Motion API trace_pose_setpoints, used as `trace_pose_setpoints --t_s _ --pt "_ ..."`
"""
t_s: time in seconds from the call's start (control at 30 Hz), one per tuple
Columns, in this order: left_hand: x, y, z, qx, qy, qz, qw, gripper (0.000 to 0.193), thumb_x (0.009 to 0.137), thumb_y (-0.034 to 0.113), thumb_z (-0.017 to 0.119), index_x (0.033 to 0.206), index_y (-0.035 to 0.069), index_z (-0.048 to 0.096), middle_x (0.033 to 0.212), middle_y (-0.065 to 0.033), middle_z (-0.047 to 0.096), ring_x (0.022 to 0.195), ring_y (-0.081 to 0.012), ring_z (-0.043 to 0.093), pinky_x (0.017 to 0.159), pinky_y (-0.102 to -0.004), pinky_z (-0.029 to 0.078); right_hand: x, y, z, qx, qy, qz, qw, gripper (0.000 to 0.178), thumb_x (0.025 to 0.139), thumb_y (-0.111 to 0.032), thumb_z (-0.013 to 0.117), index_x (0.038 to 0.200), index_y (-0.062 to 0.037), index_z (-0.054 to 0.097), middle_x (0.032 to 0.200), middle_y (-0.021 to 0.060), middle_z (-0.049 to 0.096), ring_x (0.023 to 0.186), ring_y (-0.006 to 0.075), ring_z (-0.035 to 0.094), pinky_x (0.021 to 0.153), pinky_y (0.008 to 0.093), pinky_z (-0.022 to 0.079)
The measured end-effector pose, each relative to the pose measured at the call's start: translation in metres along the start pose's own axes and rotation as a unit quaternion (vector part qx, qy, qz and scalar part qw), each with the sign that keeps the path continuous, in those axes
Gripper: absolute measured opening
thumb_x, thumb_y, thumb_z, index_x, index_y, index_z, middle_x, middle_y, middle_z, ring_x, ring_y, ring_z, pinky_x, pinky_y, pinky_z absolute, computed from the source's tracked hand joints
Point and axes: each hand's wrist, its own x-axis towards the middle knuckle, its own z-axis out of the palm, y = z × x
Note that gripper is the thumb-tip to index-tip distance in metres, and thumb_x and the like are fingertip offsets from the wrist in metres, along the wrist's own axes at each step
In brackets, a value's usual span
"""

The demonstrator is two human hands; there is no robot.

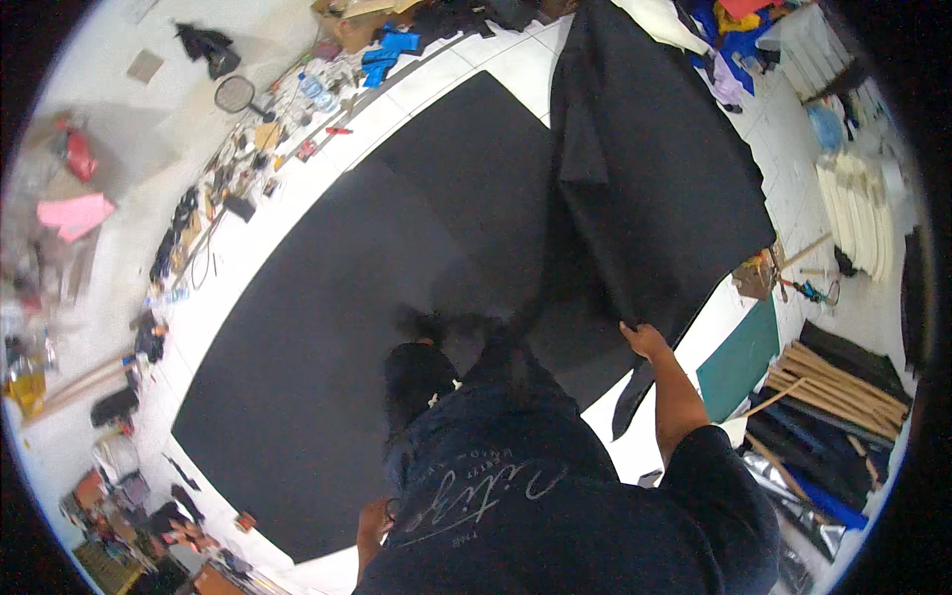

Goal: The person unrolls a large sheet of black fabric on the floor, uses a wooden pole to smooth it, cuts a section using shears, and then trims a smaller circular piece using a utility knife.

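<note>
A large black sheet [327, 327] lies spread over the white tiled floor beneath me. Another broad piece of black material [659, 169], folded and creased, rests over its right side and reaches to the top of the view. My right hand [647, 341] is closed on the near end of this black material, and a narrow dark strip hangs below the hand. Low beside my body, my left hand [374, 521] is close to the near edge of the flat sheet. Its fingers are mostly hidden, so whether it holds anything cannot be made out.
Loose tools and scraps line the wall at left, with a racket [235, 94] and a plastic bottle [317, 91] among them. A green mat [742, 359] lies at right, near a stack of wooden sticks [838, 387]. Cream fabric [855, 213] is piled farther up.
</note>
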Motion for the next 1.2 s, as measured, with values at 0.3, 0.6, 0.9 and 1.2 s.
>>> trace_pose_setpoints --t_s 0.3,0.6,0.9,1.2 --pt "0.315 -0.176 -0.423 0.282 0.095 -0.019 0.954 0.036 0.089 0.03 0.059 0.115 0.005 0.061 0.12 -0.0184 0.061 0.107 -0.0352 0.06 0.09 -0.0456 0.048 -0.023 -0.102 -0.036 0.008 0.042 0.134 0.99 0.075 0.085 -0.062 0.055 0.111 0.0075 0.064 0.114 0.0312 0.061 0.11 0.042 0.059 0.097 0.0441 0.047" --pt "0.588 0.112 -0.638 -0.207 0.124 0.079 0.967 0.035 0.095 0.024 0.056 0.121 0.0 0.059 0.104 -0.0097 0.064 0.088 -0.0169 0.06 0.077 -0.0312 0.048 -0.014 -0.148 -0.027 0.002 -0.029 0.268 0.963 0.067 0.084 -0.06 0.056 0.11 0.0012 0.065 0.113 0.0286 0.063 0.109 0.0408 0.06 0.095 0.0449 0.047" --pt "0.922 0.141 -0.523 0.192 0.023 0.222 0.956 0.063 0.077 0.014 0.07 0.136 0.011 0.047 0.136 -0.0184 0.051 0.129 -0.0363 0.045 0.107 -0.0439 0.038 0.003 -0.135 0.058 -0.059 -0.098 0.319 0.941 0.047 0.09 -0.05 0.056 0.121 -0.015 0.063 0.107 0.0187 0.068 0.101 0.0391 0.063 0.087 0.0466 0.05" --pt "1.066 0.176 -0.501 0.491 -0.08 0.181 0.848 0.064 0.071 0.033 0.074 0.13 0.017 0.054 0.13 -0.0086 0.057 0.128 -0.0292 0.047 0.116 -0.0589 0.011 -0.009 -0.166 0.067 -0.119 -0.036 0.377 0.918 0.044 0.088 -0.049 0.059 0.103 -0.0074 0.064 0.093 0.0226 0.067 0.089 0.0424 0.065 0.076 0.0518 0.05"
